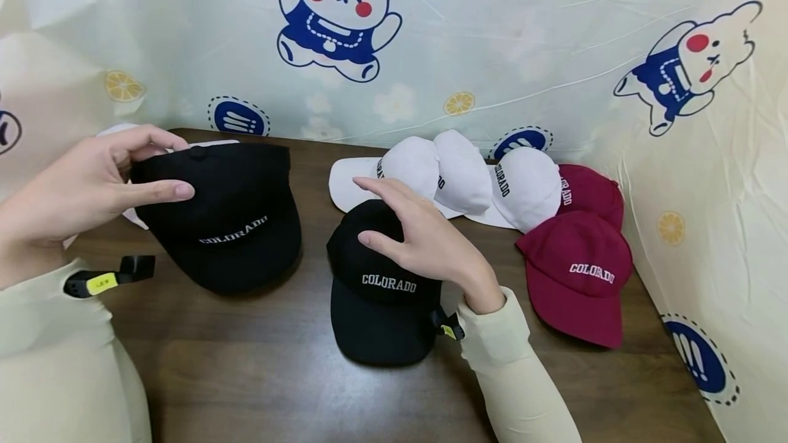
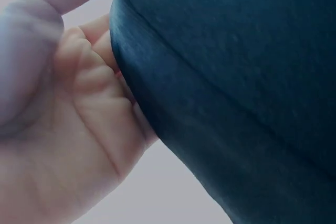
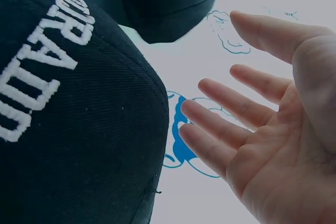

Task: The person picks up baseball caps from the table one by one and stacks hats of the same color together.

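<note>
On the left in the head view, my left hand (image 1: 111, 173) grips a black baseball cap (image 1: 237, 204) by its back edge. The thumb lies on the outside, and the fingers go behind the fabric, as the left wrist view of the cap (image 2: 226, 77) also shows. White "COLORADO" lettering marks its front, and the brim faces down and right. A second black cap (image 1: 378, 323) sits on the table at the middle. Over its crown hovers my right hand (image 1: 437, 241), fingers extended; the right wrist view shows the right hand (image 3: 273, 129) apart from that cap (image 3: 100, 114).
Several white caps (image 1: 409, 166) overlap in a row along the back of the brown table (image 1: 258, 374). Two maroon caps (image 1: 579, 258) stand at the right end. Behind the black cap on the left, a white cap (image 1: 117, 128) partly shows. A printed curtain (image 1: 480, 33) backs the table.
</note>
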`<state>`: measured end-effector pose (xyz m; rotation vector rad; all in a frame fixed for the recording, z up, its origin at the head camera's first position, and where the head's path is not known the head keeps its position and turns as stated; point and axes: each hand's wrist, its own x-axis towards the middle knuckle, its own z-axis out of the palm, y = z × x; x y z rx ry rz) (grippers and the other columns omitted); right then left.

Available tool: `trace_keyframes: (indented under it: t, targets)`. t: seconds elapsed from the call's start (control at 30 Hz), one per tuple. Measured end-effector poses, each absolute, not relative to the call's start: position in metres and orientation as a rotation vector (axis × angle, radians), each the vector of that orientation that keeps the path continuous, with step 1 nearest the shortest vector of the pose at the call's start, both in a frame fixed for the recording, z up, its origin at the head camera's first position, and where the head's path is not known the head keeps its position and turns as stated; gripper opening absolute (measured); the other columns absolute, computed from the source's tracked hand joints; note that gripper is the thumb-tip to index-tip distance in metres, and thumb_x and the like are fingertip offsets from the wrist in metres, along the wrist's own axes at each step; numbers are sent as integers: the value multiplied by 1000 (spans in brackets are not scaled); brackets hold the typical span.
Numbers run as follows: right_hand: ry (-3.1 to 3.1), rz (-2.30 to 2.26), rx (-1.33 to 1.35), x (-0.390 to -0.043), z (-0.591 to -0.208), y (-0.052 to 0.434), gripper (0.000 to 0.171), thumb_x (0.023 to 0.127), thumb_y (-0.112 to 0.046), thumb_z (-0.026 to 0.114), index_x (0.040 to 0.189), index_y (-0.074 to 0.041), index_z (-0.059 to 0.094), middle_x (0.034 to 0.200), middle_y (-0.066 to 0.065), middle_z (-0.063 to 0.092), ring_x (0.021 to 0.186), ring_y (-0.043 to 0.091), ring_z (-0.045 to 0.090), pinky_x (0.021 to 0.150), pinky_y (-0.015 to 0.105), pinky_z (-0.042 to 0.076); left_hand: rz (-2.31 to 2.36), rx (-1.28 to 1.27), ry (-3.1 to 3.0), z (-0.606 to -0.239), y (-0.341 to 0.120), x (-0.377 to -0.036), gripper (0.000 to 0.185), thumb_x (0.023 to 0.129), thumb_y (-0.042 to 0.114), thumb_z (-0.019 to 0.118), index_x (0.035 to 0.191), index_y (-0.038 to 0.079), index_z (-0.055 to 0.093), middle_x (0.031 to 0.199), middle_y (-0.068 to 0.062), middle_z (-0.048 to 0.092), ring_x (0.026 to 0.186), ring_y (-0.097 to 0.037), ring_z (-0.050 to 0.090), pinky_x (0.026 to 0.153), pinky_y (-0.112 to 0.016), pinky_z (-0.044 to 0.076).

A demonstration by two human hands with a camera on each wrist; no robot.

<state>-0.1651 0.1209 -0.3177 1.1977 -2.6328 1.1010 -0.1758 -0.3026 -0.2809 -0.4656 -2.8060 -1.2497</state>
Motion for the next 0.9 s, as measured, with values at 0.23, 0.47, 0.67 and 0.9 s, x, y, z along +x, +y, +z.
trace_keyframes:
  t: [0.23, 0.47, 0.67, 0.9]
  targets:
    - [-2583, 1155, 1168, -164, -317, 122, 68, 103, -26, 72, 162, -12, 41, 163, 2, 46, 150, 13, 42, 123, 38, 35, -1247, -584, -2770, -267, -288, -161, 47, 87, -3, 85, 124, 20, 69, 100, 9, 77, 62, -14, 55, 59, -26, 38]
    - [-2533, 1173, 1148, -164, -315, 122, 70, 102, -27, 74, 162, -14, 42, 161, 2, 48, 148, 13, 43, 123, 39, 36, -1343, -985, -2645, -266, -271, -157, 52, 82, -18, 81, 125, 8, 67, 102, 1, 79, 83, -9, 67, 71, -20, 46]
    - [-2485, 1190, 1186, -163, -315, 121, 70, 100, -27, 77, 161, -13, 44, 160, 2, 50, 147, 13, 44, 122, 39, 37, -1387, -1178, -2612, -265, -248, -157, 51, 82, -14, 82, 125, 9, 67, 104, -1, 79, 85, -11, 66, 70, -22, 45]
    - [-2461, 1332, 1269, -162, -312, 122, 60, 101, -21, 75, 155, -10, 52, 152, 3, 59, 141, 13, 53, 121, 38, 39, -1428, -1237, -2663, -262, -225, -157, 45, 87, -8, 82, 123, 15, 67, 102, -2, 78, 86, -13, 65, 62, -29, 46]
